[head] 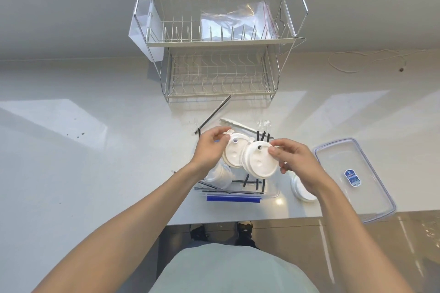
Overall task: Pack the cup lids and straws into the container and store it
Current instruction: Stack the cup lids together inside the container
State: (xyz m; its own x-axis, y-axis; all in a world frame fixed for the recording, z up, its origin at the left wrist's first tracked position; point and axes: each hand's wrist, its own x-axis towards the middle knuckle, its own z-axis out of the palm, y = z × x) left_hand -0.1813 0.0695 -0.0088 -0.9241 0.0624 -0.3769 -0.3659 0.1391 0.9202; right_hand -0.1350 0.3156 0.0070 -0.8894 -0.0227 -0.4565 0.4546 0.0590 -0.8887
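The left hand (209,150) pinches the rim of a round white cup lid (234,152) with thumb and fingers, and the right hand (294,162) pinches a second white lid (258,162) in the same way. Both lids are matte, with a raised edge and a small drinking hole, and they overlap a little in the middle, above the container (269,194). This container is a clear plastic box with a blue clip on its near side, and it stands on the glossy white desk (95,150) close to the near edge. Inside it lie thin black straws (245,181) and a stack of white lids (220,177), partly hidden under the left hand. Another short stack of lids (302,189) sits on the desk just right of the box, under the right wrist. Further right lies the rectangular clear container cover (352,173) with a blue oval label. Behind the hands, more black straws (214,114) and white plastic tongs (238,125) lie on the desk. At the back stands a two-level metal wire rack (219,64) with a clear plastic bag (238,21) on its upper shelf.
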